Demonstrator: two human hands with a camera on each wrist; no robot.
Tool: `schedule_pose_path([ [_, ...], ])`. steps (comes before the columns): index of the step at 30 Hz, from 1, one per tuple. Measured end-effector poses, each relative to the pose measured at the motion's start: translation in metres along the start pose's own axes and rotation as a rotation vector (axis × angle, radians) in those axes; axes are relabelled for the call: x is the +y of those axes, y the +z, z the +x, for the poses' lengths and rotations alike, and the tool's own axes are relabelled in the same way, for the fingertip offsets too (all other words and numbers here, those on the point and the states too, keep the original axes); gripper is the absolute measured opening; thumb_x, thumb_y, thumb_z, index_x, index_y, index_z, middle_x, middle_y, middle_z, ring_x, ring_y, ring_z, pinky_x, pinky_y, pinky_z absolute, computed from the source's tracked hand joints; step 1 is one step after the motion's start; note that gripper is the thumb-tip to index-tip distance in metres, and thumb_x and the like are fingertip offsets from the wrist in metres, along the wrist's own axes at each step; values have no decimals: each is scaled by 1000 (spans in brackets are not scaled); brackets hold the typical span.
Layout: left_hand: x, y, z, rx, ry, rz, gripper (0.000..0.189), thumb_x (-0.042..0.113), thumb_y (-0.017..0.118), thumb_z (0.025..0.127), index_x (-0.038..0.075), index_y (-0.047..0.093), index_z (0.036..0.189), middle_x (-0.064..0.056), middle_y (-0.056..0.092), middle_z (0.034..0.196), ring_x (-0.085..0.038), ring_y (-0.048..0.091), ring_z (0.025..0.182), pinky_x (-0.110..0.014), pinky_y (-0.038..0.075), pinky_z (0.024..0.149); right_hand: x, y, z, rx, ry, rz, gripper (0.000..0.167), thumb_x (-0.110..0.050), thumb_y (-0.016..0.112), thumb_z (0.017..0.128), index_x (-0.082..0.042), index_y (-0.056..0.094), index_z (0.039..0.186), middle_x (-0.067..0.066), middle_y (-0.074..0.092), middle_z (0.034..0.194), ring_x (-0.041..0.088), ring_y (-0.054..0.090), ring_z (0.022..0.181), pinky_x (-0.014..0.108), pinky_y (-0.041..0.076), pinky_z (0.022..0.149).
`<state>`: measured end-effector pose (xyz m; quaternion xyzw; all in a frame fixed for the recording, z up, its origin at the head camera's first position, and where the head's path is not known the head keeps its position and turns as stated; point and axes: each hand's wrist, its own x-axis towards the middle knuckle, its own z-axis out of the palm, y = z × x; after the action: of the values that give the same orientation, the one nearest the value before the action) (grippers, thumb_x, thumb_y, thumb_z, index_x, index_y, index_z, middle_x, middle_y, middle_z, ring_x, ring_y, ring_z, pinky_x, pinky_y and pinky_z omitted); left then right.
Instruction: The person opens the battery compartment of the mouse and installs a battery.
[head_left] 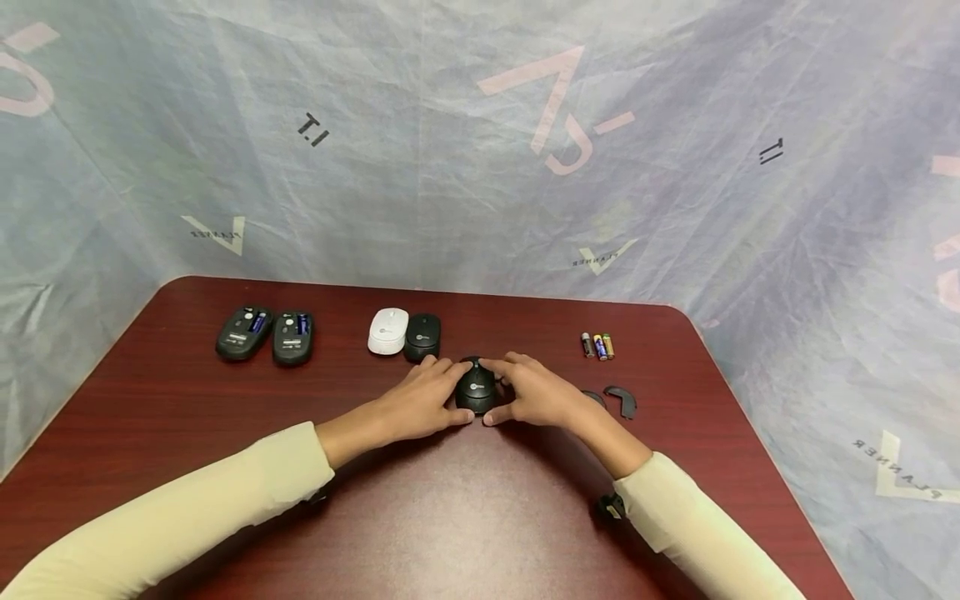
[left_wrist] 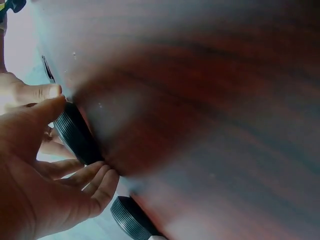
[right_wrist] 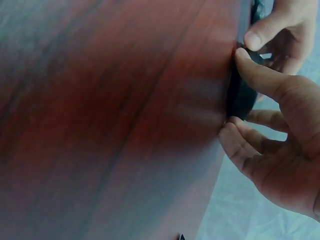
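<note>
A black computer mouse [head_left: 477, 390] sits button side up on the table, between both hands. My left hand [head_left: 423, 400] grips its left side, with the thumb at the near end and the fingertips by the far end. From the other side my right hand [head_left: 536, 396] holds it in a mirrored way. In the left wrist view, the ribbed side of the mouse [left_wrist: 77, 135] shows between thumb and fingers. Seen from the right wrist, the mouse [right_wrist: 243, 92] is framed by both thumbs and the curled right fingers.
Beyond the left hand stand a white mouse [head_left: 387, 331] and another black mouse [head_left: 423, 333]. Two upturned mice [head_left: 244, 333] at far left show blue batteries. Three loose batteries [head_left: 600, 347] lie at right, behind curved dark covers [head_left: 622, 402]. Printed cloth [head_left: 420, 167] surrounds the wooden table [head_left: 480, 517].
</note>
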<state>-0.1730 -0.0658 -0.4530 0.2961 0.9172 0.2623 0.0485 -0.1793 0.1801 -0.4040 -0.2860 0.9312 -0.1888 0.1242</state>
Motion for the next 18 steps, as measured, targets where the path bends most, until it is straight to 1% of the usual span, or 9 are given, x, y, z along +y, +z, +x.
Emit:
schedule_pose_path([
  [2, -12, 10, 5, 20, 14, 2, 83, 46, 86, 100, 1, 54, 162, -22, 67, 144, -44, 57, 133, -74, 47, 124, -1, 1, 1, 7, -9, -6, 88, -34, 97, 92, -5, 56, 165, 19, 68, 140, 32, 69, 125, 54, 62, 112],
  [4, -23, 18, 10, 33, 19, -4, 84, 49, 85, 100, 4, 54, 163, -20, 67, 145, -42, 57, 133, -73, 46, 126, -2, 2, 1, 12, -22, -19, 87, -33, 96, 94, -3, 55, 165, 20, 67, 142, 31, 69, 123, 52, 63, 111],
  [6, -25, 18, 11, 28, 14, -5, 84, 51, 84, 101, 4, 54, 164, -19, 67, 145, -39, 58, 131, -69, 48, 124, -3, 2, 0, 13, -34, -27, 85, -32, 93, 97, -3, 54, 166, 19, 65, 141, 29, 69, 119, 49, 64, 109],
  [7, -22, 15, 10, 18, 7, -13, 84, 51, 82, 102, 4, 53, 164, -19, 66, 146, -38, 57, 130, -67, 49, 123, -3, 2, 0, 13, -43, -29, 83, -32, 92, 98, -2, 53, 166, 19, 65, 139, 28, 69, 117, 47, 64, 107],
  [9, -14, 4, 5, -5, -8, -24, 82, 52, 79, 104, 3, 53, 165, -19, 66, 148, -35, 57, 129, -65, 52, 118, -2, 2, -2, 14, -61, -32, 79, -33, 88, 102, -2, 53, 166, 18, 65, 137, 27, 69, 116, 45, 64, 104],
  [11, -1, -9, -2, -31, -26, -32, 81, 53, 75, 107, 2, 52, 166, -20, 65, 151, -35, 57, 130, -62, 55, 115, 0, 1, -4, 14, -84, -28, 74, -33, 85, 105, -3, 54, 165, 17, 66, 134, 27, 70, 117, 45, 64, 103],
  [13, 9, -20, -8, -58, -50, -48, 79, 53, 70, 110, 3, 50, 168, -22, 63, 155, -35, 57, 135, -60, 55, 118, 1, -1, -7, 20, -111, -19, 69, -33, 81, 107, -3, 55, 164, 17, 67, 133, 28, 71, 118, 45, 65, 102],
  [15, 13, -24, -12, -65, -61, -58, 77, 54, 65, 113, 4, 49, 169, -21, 63, 155, -35, 57, 137, -59, 56, 119, 2, -2, -8, 31, -136, -13, 64, -34, 78, 109, -3, 57, 162, 15, 69, 131, 28, 72, 118, 46, 65, 101],
  [18, 13, -26, -14, -68, -67, -70, 73, 54, 58, 117, 4, 49, 170, -21, 63, 154, -35, 56, 137, -58, 55, 119, 3, -3, -10, 57, -169, -1, 57, -33, 74, 112, -4, 60, 159, 13, 71, 127, 26, 71, 114, 44, 64, 98],
])
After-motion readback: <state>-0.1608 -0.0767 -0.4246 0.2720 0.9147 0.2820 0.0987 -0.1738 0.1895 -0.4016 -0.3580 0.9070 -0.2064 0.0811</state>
